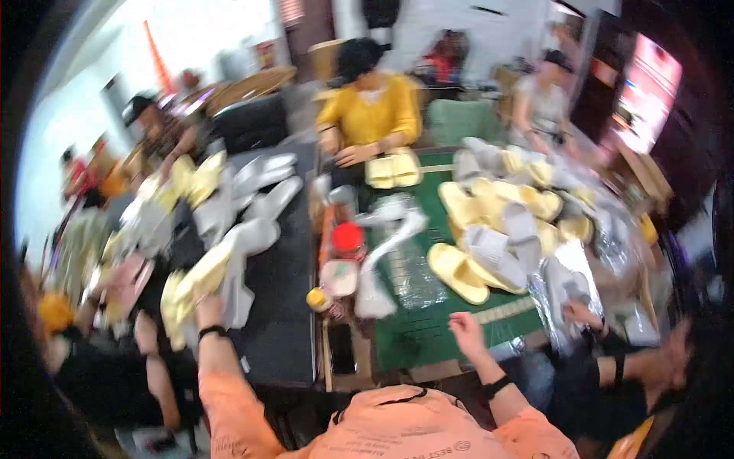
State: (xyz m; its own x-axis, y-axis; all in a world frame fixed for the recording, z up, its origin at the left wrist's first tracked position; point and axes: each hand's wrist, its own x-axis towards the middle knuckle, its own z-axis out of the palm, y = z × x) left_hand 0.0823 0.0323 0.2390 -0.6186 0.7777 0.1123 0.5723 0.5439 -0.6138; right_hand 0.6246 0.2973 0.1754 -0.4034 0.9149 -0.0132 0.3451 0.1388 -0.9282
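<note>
My left hand (207, 307) reaches to the heap on the black table and touches the lower end of a pale yellow slipper (205, 277). Blur and the slipper hide its fingers, so its grip is unclear. White and light grey slippers (256, 233) lie just beyond. Over the near part of the green mat (413, 344), my right hand (468, 333) is raised with loosely bent fingers and nothing visible in it. Nearest to it is a pair of yellow slippers (459, 274), in front of a pile of yellow and grey ones (524, 229).
Between the table surfaces stand a red-lidded jar (348, 240), a pink container (339, 278) and a dark phone (342, 348). Clear plastic wrap (394, 222) lies on the mat. Across, a person in yellow (371, 115) holds yellow slippers (393, 168). Co-workers' arms are close on both sides.
</note>
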